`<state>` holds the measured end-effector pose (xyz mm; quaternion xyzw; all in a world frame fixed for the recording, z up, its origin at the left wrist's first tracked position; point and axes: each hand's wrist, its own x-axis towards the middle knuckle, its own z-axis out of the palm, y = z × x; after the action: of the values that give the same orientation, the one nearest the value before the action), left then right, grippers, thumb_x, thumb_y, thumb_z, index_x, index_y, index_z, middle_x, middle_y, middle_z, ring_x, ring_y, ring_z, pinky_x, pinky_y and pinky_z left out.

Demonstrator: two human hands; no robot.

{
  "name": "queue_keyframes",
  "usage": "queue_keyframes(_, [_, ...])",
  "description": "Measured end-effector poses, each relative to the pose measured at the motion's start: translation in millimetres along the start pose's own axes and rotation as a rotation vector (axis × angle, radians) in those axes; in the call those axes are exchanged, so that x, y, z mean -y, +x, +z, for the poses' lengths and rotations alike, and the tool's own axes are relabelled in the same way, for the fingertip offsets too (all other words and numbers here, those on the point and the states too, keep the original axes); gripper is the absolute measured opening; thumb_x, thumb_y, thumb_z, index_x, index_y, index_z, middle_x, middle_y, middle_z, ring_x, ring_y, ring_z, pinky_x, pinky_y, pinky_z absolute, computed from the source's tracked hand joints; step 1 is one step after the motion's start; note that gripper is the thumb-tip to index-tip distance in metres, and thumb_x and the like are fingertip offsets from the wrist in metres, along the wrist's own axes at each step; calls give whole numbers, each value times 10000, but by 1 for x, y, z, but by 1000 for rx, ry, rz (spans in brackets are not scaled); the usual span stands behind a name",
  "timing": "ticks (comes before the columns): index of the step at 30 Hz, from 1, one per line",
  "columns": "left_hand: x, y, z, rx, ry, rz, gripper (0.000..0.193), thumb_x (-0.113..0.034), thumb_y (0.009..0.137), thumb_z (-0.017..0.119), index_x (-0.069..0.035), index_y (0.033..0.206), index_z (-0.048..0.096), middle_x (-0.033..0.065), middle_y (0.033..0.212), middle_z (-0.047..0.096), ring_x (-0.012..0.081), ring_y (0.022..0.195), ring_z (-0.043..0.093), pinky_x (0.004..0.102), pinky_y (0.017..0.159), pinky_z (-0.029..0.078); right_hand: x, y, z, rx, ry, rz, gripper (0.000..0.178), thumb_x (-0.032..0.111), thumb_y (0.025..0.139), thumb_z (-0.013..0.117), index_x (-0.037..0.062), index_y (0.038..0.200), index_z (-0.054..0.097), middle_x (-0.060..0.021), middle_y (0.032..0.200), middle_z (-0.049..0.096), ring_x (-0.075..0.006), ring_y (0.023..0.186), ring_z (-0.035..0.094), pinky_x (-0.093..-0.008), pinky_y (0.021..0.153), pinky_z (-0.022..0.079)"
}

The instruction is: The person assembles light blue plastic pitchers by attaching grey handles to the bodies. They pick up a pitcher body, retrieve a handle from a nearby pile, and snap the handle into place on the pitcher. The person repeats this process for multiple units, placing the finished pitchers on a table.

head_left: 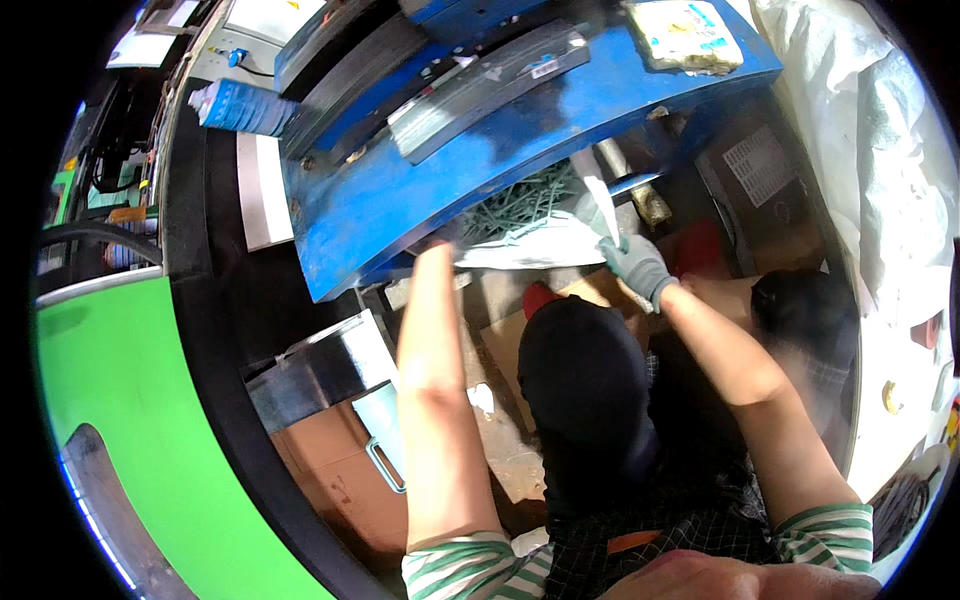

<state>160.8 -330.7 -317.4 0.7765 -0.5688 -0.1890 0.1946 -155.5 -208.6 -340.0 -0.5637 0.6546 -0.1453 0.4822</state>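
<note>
Below the front edge of the blue workbench (430,215) sits a white plastic bag (535,255) with its mouth open. A tangle of thin dark-green plastic strips (525,205) fills it. In a grey work glove, my right hand (640,268) is closed on the bag's right rim, where the white film rises beside the fingers. My left hand (436,246) is at the bag's left side, close under the bench edge. It is smeared by motion and its fingers are hidden, so its grip does not show.
On the bench lie a long dark metal bar (490,90) and a plastic-wrapped white packet (685,35). A blue bottle (243,107) is at the left. Below stand a brown carton (335,470) and a light-blue handled container (380,430). A green machine panel (130,370) borders the left; white sheeting (850,120) hangs at right.
</note>
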Motion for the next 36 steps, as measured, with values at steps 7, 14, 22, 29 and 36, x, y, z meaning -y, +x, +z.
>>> queue_keyframes(7, [-32, -156, 13, 214, 272, 561, 690, -532, 982, 608, -45, 1468, 559, 238, 1467, 584, 369, 1347, 555, 475, 1147, 413, 53, -6, -4, 45, 89, 43, 513, 482, 999, 541, 24, 1091, 753, -289, 1035, 729, -442, 1030, 706, -507, 908, 536])
queue_keyframes(14, [-19, 15, -28, -40, 163, 18, 688, -555, 978, 577, -64, 1460, 577, 254, 1488, 561, 387, 1384, 517, 495, 1175, 373, 18, -11, 2, 98, 71, 52, 588, 544, 989, 566, -12, 1017, 755, -291, 919, 719, -461, 930, 708, -488, 858, 540])
queue_keyframes(22, [-41, -82, -37, 551, 343, 111, 419, -475, 934, 633, -116, 1137, 702, 193, 1320, 641, 394, 1212, 598, 488, 1036, 450, 17, -7, -6, -28, 26, -70, 649, 617, 929, 670, -23, 837, 718, -272, 792, 660, -425, 765, 660, -473, 759, 512])
queue_keyframes(29, [1, -254, -81, -171, 141, 472, 492, -305, 880, 748, -49, 1281, 620, 182, 1415, 577, 395, 1354, 512, 577, 1173, 342, 16, -21, -24, -47, -588, -630, 265, 285, 999, 696, 37, 918, 743, -29, 835, 690, -86, 776, 602, -308, 699, 494])
queue_keyframes(36, [196, -360, -183, -839, 208, -593, 747, -503, 748, 749, 80, 1193, 605, 281, 1134, 631, 486, 1108, 593, 551, 1006, 463, 16, -98, -119, 10, 268, -486, 274, 173, 1073, 608, -37, 1209, 722, -62, 1083, 739, -126, 963, 667, -290, 879, 526])
